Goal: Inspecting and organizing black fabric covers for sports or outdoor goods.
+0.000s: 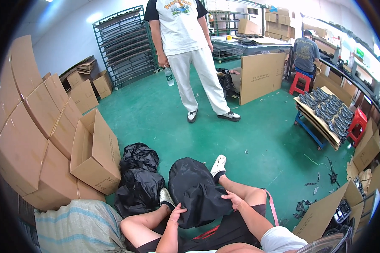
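Between the knees, one black bag [194,189] in the grip of left hand [176,213] and right hand [233,199]; two more black bags [139,177] beside it.

Quick count from where I'm sitting: two hands, left hand [176,212] and right hand [233,199], both on one big black bag [196,189] between my knees. Two more black bags [138,177] are piled just beside it. One open cardboard box [95,152] lies on its side, next to a stack of roughly seven or eight sealed cartons [33,122]. Two other people: one standing person [190,55] and one seated person [305,52]. Two red stools [300,82], and one striped sack [78,227].
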Motion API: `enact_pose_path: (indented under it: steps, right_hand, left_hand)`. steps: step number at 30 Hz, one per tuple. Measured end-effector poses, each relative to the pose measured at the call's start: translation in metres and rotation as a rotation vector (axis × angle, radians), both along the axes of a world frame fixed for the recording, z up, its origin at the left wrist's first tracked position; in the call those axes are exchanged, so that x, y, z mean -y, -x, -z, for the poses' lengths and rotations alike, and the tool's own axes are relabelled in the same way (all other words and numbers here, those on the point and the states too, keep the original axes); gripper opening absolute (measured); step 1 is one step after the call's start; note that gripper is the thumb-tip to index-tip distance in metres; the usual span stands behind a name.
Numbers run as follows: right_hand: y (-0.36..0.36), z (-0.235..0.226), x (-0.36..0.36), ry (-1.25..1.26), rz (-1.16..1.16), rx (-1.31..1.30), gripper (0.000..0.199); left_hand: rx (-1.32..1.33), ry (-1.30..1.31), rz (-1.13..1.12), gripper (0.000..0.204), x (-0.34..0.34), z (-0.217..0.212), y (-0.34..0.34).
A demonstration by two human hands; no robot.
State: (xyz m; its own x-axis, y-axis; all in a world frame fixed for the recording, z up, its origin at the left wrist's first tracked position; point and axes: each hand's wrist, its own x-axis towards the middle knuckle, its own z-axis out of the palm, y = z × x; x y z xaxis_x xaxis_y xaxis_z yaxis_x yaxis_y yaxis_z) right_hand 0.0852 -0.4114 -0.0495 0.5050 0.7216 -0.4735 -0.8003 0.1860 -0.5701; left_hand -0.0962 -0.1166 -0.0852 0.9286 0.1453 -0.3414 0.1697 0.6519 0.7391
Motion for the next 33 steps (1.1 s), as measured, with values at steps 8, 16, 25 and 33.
enact_pose_path:
  steps: [8,16,25,33]
  right_hand:
    - [-0.007,0.034,0.005,0.372,-0.147,0.191,0.052]
    - [0.003,0.025,-0.018,0.628,-0.299,0.425,0.06]
    - [0.009,0.038,-0.021,0.786,-0.199,0.643,0.036]
    - [0.006,0.051,-0.017,0.698,-0.201,0.558,0.037]
  left_hand:
    - [-0.33,0.187,-0.033,0.05,-0.012,0.007,-0.008]
    - [-0.411,0.285,-0.196,0.062,-0.014,0.057,0.009]
    - [-0.325,0.104,-0.111,0.066,-0.011,0.054,0.01]
    - [-0.35,0.249,-0.112,0.031,-0.003,0.033,0.006]
